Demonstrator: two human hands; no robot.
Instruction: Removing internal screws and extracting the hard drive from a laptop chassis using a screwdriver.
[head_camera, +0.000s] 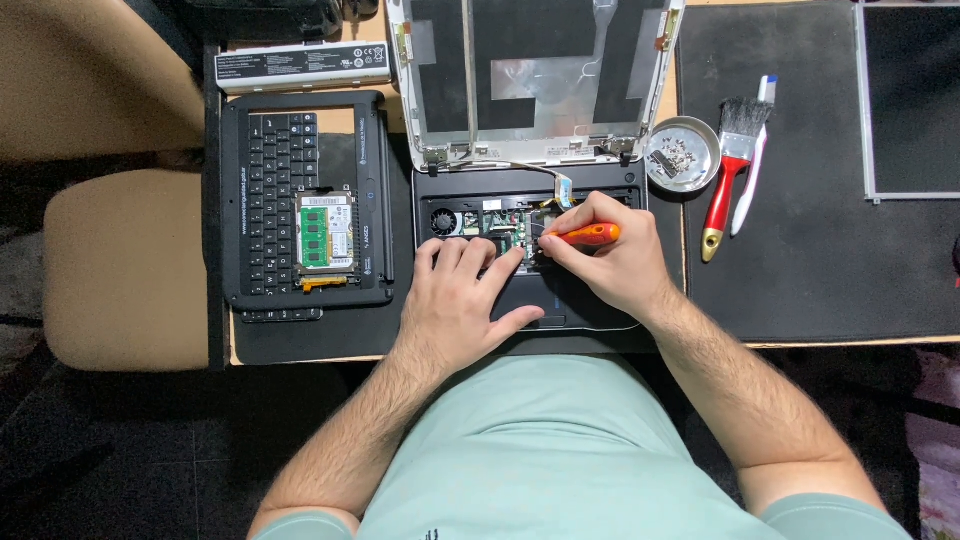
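Note:
A small black laptop (600, 180) lies opened up in front of me, its board and fan (443, 221) exposed and its lid shell (530, 75) stripped of the screen. My right hand (610, 260) grips an orange-handled screwdriver (590, 236), tip down on the board near the middle. Flat on the laptop base rests my left hand (460, 300), fingers spread and touching the case edge beside the board.
The removed keyboard panel (275, 170) lies left, carrying a drive (327, 235) with a green memory stick. A battery (300, 65) sits behind it. A metal dish of screws (683, 153), a red-handled brush (730, 170) and a white pen (752, 170) lie right; a screen panel (915, 100) far right.

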